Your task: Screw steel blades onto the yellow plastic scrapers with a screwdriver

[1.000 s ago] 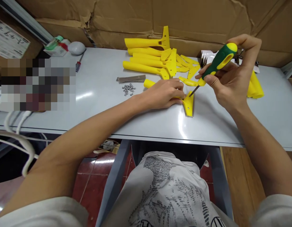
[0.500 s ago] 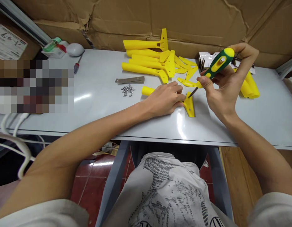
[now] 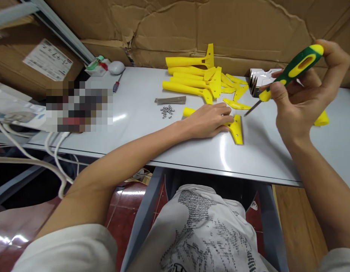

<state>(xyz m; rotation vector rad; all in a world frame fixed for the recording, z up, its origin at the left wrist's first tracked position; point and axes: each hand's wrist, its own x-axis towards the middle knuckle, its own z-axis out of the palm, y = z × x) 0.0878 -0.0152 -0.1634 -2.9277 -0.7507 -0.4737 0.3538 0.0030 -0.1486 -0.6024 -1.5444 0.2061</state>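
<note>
My left hand (image 3: 213,120) is closed around a yellow scraper (image 3: 236,130) that lies on the table. The scraper's handle end sticks out left of the hand, and its wide head with screws shows to the right. My right hand (image 3: 305,94) grips a green and yellow screwdriver (image 3: 298,68), its thin shaft pointing down and left. The screwdriver tip is apart from the scraper, a little to the right of its head. Just behind the scraper lies a loose yellow head plate (image 3: 236,104).
Several yellow scraper handles (image 3: 186,87) and plates are piled at the back. Small screws (image 3: 166,111) and flat metal blades (image 3: 171,100) lie left of my hand. Folded white and dark pieces (image 3: 258,81) stand behind my right hand. A red-handled screwdriver (image 3: 116,86) and a white mouse (image 3: 116,68) sit further left.
My right hand has lifted the screwdriver off the scraper's head and moved right. My left hand keeps its hold on the scraper. The view has turned somewhat left.
</note>
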